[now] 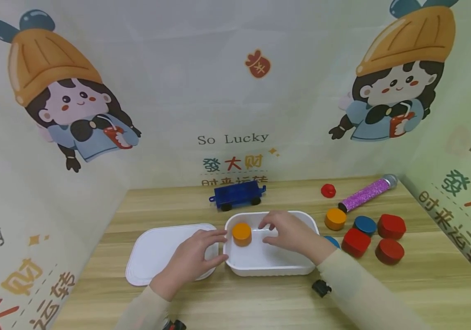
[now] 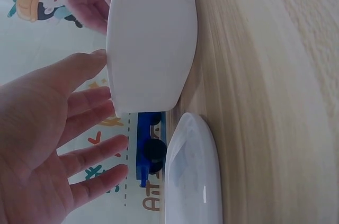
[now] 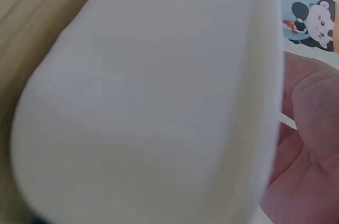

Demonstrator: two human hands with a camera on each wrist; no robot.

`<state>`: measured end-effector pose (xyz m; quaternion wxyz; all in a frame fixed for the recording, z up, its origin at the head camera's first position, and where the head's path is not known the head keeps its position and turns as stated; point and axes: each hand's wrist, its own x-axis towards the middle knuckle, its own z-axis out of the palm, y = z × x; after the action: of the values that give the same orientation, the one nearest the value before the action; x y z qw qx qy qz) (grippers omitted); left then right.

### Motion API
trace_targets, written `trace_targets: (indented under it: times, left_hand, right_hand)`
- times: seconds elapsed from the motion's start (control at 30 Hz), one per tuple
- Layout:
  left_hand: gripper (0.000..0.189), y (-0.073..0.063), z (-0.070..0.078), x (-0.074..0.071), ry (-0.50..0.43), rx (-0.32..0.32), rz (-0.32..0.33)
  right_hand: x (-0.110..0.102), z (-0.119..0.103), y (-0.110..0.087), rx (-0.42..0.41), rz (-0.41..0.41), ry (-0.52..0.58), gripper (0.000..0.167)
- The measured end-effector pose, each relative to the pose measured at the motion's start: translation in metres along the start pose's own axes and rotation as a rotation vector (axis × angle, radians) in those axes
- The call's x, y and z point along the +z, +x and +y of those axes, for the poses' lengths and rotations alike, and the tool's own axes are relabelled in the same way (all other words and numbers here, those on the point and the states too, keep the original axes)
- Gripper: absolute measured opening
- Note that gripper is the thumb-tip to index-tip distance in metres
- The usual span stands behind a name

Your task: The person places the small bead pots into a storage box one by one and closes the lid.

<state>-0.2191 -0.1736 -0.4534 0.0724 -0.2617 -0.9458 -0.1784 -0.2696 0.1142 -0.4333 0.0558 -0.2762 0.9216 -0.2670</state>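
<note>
1. The left hand (image 1: 192, 250) is held spread at the left end of the white container (image 1: 268, 271); in the left wrist view its thumb tip is seen at the rim, though firm contact cannot be told.
2. The right hand (image 1: 288, 233) is held over the right part of the container, its thumb and bent fingers kept apart from each other.
3. The orange block (image 1: 242, 234) is seen inside the container, toward the left end, between the two hands.
4. The white lid (image 1: 157, 254) is laid on the table (image 1: 260, 302) left of the container, partly covered by the left hand.
5. The blue wagon (image 1: 237, 195) is placed behind the container.
6. To the right are grouped another orange piece (image 1: 336, 219), two blue pieces (image 1: 364, 225), one partly hidden by the right arm, and three red blocks (image 1: 356, 243).
7. Behind these are set the purple microphone (image 1: 365, 195) and a small red piece (image 1: 328, 190).
</note>
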Motion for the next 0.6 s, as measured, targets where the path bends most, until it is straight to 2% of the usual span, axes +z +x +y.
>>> trace_targets:
  times: [0.2,0.37,0.6]
  left_hand:
    - [0.043,-0.003,0.001,0.001,-0.005,-0.023,-0.002]
    - [0.044,-0.002,0.0,0.001,0.01,-0.005,0.004]
    - [0.045,0.001,0.0,0.002,0.014,-0.006,0.004]
  right_hand:
    - [-0.012,0.012,-0.023,0.019,0.054,-0.057,0.028]
    - [-0.028,0.024,-0.046,0.051,0.11,-0.082,0.026]
    - [-0.054,0.045,-0.076,0.026,0.21,-0.091,0.02]
